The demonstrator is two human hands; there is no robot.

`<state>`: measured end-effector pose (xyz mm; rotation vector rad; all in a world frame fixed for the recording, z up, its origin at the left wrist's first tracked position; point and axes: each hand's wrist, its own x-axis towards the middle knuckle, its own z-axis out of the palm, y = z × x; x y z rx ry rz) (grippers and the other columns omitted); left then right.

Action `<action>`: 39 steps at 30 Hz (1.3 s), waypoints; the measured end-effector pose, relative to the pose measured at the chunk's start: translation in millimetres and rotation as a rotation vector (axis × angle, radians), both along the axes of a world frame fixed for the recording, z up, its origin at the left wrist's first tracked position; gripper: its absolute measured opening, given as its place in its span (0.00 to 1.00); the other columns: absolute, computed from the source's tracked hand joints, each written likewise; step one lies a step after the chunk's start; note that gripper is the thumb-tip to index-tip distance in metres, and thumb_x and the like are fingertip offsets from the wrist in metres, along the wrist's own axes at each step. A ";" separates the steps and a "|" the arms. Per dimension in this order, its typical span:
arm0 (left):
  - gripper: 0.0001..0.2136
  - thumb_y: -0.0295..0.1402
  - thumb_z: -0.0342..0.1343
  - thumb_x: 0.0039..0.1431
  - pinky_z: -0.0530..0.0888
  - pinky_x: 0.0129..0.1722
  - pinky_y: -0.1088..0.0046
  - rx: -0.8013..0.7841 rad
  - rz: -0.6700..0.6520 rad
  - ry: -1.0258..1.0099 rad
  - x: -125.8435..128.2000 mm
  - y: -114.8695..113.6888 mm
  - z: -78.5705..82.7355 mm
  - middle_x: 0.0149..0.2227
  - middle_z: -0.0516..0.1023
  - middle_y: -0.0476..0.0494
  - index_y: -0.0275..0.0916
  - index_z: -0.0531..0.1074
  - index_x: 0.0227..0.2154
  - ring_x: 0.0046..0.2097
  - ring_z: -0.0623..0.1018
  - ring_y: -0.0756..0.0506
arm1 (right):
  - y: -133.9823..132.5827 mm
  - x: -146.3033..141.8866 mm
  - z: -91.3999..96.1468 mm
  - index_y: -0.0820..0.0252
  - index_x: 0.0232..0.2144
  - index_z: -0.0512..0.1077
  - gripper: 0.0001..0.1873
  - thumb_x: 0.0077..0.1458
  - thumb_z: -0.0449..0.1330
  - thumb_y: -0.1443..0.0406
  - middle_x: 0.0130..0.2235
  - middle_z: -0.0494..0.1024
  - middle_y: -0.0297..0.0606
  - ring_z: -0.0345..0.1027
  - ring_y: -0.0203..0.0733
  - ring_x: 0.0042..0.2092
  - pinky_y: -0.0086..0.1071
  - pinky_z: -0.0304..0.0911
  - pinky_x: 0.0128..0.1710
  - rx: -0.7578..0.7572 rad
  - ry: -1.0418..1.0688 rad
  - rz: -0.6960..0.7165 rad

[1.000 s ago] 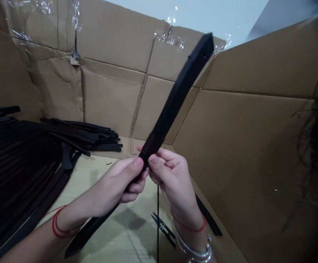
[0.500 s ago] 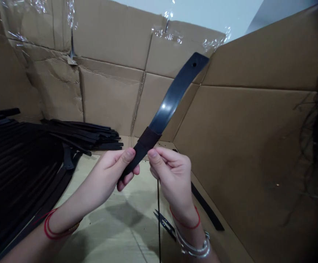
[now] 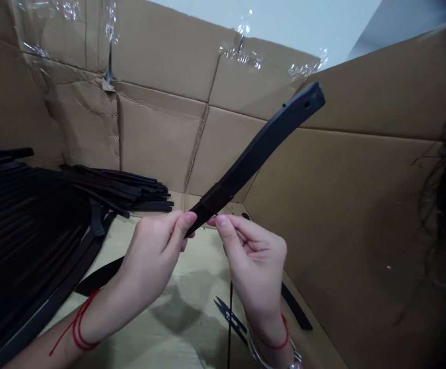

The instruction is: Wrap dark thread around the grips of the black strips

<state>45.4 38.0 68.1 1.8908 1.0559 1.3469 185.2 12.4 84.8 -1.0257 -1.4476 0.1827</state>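
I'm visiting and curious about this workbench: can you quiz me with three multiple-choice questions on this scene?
1. Where is the pile of black straps?
A) at the view's right
B) at the view's left
C) at the view's top

2. What colour is the string on the left wrist?
A) blue
B) white
C) red

3. What state is the raised black strap in?
A) gripped by the left hand
B) lying on the pile
C) hanging on the cardboard wall

Answers:
1 B, the pile lies left of the hands.
2 C, red loops circle the wrist.
3 A, the fingers and thumb close around it.
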 end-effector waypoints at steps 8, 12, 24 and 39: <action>0.26 0.54 0.44 0.62 0.55 0.15 0.81 -0.416 -0.330 -0.208 -7.9 -3.4 6.1 0.14 0.60 0.54 0.36 0.68 0.21 0.16 0.59 0.55 | 11.9 7.8 -3.7 0.61 0.34 0.81 0.11 0.52 0.66 0.59 0.16 0.58 0.27 0.47 0.30 0.18 0.27 0.45 0.16 -0.131 0.217 0.383; 0.28 0.56 0.40 0.62 0.51 0.12 0.81 -0.619 -0.708 -0.225 -7.5 -1.7 2.5 0.10 0.53 0.57 0.38 0.63 0.19 0.12 0.52 0.56 | 19.8 11.8 -9.2 0.59 0.40 0.80 0.20 0.50 0.67 0.52 0.20 0.69 0.32 0.58 0.32 0.20 0.26 0.49 0.16 -0.295 0.252 0.757; 0.17 0.48 0.48 0.64 0.55 0.15 0.85 -0.412 -0.482 -0.312 1.0 5.3 1.5 0.18 0.59 0.57 0.38 0.64 0.30 0.19 0.57 0.57 | 27.4 10.1 -7.3 0.61 0.16 0.65 0.21 0.55 0.64 0.58 0.16 0.50 0.24 0.39 0.27 0.18 0.27 0.36 0.15 -0.234 0.299 0.518; 0.19 0.51 0.57 0.56 0.66 0.22 0.80 -0.388 -0.520 -0.297 10.4 9.9 -8.3 0.24 0.70 0.52 0.39 0.68 0.37 0.23 0.69 0.52 | 16.7 7.4 -4.5 0.62 0.38 0.81 0.17 0.46 0.71 0.58 0.20 0.69 0.31 0.57 0.30 0.20 0.24 0.52 0.17 -0.260 0.413 0.499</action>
